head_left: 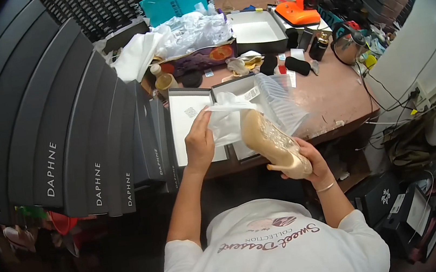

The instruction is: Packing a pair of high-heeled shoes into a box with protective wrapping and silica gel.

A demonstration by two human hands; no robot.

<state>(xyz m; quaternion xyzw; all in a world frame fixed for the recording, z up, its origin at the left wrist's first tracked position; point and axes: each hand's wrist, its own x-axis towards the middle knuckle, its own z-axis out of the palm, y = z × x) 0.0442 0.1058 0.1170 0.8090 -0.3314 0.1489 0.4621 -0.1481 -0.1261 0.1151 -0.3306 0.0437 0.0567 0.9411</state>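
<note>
My right hand (pixel 313 161) is wrapped round the heel end of a beige high-heeled shoe (pixel 263 137), whose sole faces up and toe points away from me. Between the fingers of my left hand (pixel 199 141) is the edge of a sheet of white tissue paper (pixel 226 114), stretched toward the shoe's toe. Below them lies an open shoebox (pixel 183 94), dark outside and white inside, its two halves side by side. Clear bubble wrap (pixel 282 101) spills over the right half.
Stacked dark shoeboxes (pixel 71 116) rise at the left. Beyond the open box stand a purple carton (pixel 200 59) full of plastic bags, a white-lined box (pixel 256 27) and an orange tape dispenser (pixel 297 6). A dark jar (pixel 319 46) and loose cables (pixel 387 93) are at the right.
</note>
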